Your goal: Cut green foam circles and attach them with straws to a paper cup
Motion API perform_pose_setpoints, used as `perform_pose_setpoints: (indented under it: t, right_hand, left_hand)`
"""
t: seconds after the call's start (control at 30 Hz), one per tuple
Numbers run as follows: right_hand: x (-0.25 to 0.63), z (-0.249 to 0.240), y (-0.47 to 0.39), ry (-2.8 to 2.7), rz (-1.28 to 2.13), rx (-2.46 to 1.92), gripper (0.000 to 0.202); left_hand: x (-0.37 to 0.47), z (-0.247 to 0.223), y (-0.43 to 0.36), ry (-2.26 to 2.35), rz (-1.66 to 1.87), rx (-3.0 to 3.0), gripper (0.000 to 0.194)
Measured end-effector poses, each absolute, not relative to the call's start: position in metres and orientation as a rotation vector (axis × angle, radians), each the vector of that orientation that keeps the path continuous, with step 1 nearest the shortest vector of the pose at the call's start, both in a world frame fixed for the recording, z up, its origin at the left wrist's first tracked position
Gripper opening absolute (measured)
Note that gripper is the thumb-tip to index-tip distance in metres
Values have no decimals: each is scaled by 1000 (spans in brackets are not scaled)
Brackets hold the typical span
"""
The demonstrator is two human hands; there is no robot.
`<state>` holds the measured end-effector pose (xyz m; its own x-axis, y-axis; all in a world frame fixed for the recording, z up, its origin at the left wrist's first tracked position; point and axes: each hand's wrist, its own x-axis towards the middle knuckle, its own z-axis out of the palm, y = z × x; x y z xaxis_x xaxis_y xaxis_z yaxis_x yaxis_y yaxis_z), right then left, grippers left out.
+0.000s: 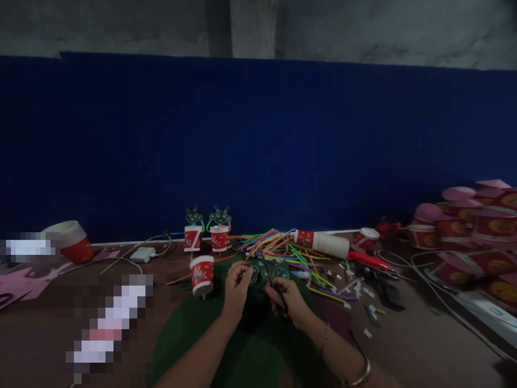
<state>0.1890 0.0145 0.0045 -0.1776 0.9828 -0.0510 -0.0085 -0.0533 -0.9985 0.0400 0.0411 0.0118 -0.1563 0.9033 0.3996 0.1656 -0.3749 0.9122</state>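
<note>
My left hand [237, 288] pinches a dark green paper piece [254, 275] with pale drawn outlines. My right hand [288, 302] is closed round dark scissors [271, 277], which slant up and left beside that piece. More green paper with pale round drawings [279, 274] lies just behind the scissors. Left of my left hand, a red paper cup [202, 275] stands rim down. Two red cups, the left one [193, 238] and the right one [219, 238], stand behind it with dark animal-face cutouts and bent straw arms.
Loose coloured straws [278, 245] and a stack of cups on its side [323, 243] lie behind my hands. White scraps [367, 291], a red-handled tool [374, 261] and cables are at right. Finished-looking red cups [456, 231] pile up far right; nested cups [72, 242] sit left.
</note>
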Motion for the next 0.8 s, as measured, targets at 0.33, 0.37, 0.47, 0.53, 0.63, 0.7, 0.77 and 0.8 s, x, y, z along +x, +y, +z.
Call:
perform_pose_setpoints:
  t: [0.33, 0.37, 0.47, 0.53, 0.63, 0.7, 0.77, 0.8]
  right_hand:
    - [193, 4, 15, -1199, 1250, -1049, 34]
    - [193, 4, 16, -1204, 1241, -1040, 34]
    - [191, 3, 15, -1272, 1232, -1005, 34]
    - [189, 2, 13, -1351, 1245, -976, 33]
    - [186, 1, 10, -1444, 1260, -942, 30]
    - [184, 0, 9, -1463, 1250, -944, 27]
    - [184, 0, 9, -1464, 1241, -957, 25]
    - [184, 0, 9, -1464, 1244, -964, 25]
  left_hand:
    - [50, 11, 32, 1174, 1326, 1884, 13]
    - [50, 11, 32, 1168, 1328, 1867, 13]
    - [49, 10, 34, 1164, 1379, 1747, 16]
    - [48, 9, 35, 1140, 1426, 1631, 18]
    - [48, 7, 35, 1090, 1461, 1450, 18]
    - [49, 7, 34, 1067, 1458, 1357, 19]
    - [51, 7, 33, 1046, 1461, 1294, 20]
    - [52, 8, 33, 1039, 1469, 1269, 21]
